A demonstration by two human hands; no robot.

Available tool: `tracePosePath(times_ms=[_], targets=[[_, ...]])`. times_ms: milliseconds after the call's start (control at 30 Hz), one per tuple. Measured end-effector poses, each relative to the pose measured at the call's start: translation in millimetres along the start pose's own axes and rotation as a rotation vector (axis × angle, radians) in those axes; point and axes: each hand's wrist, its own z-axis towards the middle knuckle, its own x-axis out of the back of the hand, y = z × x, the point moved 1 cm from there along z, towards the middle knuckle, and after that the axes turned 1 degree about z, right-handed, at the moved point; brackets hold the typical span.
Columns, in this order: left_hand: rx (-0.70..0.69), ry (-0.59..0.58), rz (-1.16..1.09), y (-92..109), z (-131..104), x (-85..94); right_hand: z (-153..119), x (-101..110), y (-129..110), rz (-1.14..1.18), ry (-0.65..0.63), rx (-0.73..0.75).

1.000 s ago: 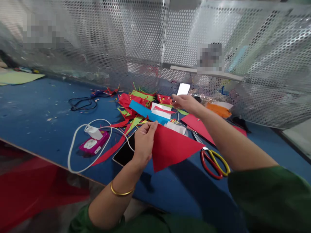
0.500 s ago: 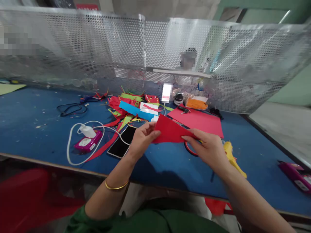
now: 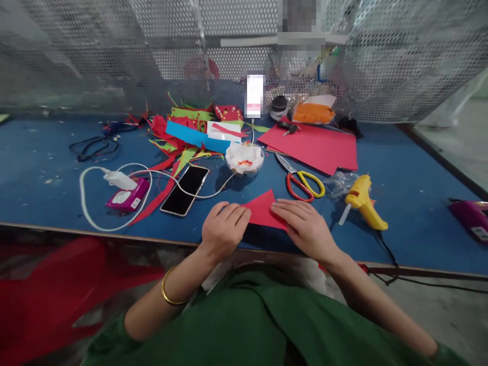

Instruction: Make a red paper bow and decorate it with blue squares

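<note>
A piece of red paper (image 3: 263,208) is low over the near edge of the blue table, its top coming to a point like a triangle. My left hand (image 3: 225,227) grips its left end, fingers curled over the front and thumb hidden. On the right side, my right hand (image 3: 305,226) has its fingers together across the paper, with the thumb out of sight. Scissors (image 3: 301,183) with one red and one yellow handle rest just beyond my right hand. Past the paper stands a small bowl (image 3: 244,158) lined with white paper, with red and orange bits inside.
A yellow glue gun (image 3: 361,198) lies at right beside clear plastic. A dark-screened phone (image 3: 185,189) and a purple power socket (image 3: 129,195) with a white cable are at left. Paper scraps (image 3: 183,132), red sheets (image 3: 316,145) and a lit phone (image 3: 254,95) stand toward the mesh screen (image 3: 133,56).
Both hands have brought the red paper down toward the near table edge. Its outline has gone from a wide rectangle to a pointed shape. The view has tilted downward.
</note>
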Motion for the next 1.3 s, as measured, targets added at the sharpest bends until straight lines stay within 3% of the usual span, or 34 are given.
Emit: tracePosePath(times_ms=[133, 300, 467, 667, 800, 967, 1100, 1300], targets=[[-0.102, -0.136, 0.188, 1, -4, -5.4, -5, -10, 5, 0.052, -0.151, -0.013], [-0.174, -0.097, 0.233, -6, -10, 4.5, -9, -5, 8, 0.103, -0.117, -0.077], [-0.022, -0.051, 0.059, -18, -13, 13.3, -2, 1, 9, 0.178, -0.074, -0.304], [0.18, -0.009, -0.116, -13, -5, 18.0, 14, -1, 10, 0.155, -0.047, -0.55], [0.207, 0.011, -0.103, -12, 3, 17.8, 18, -6, 11, 0.106, -0.019, -0.525], [0.091, -0.128, -0.036, -19, 6, 17.3, 15, -7, 11, 0.136, 0.016, -0.425], [0.014, -0.167, 0.02, -19, 7, 21.5, 8, 0, 11, 0.307, -0.009, -0.393], [-0.178, -0.027, 0.344, -10, 6, 27.1, -3, 5, 10, 0.298, -0.013, -0.269]])
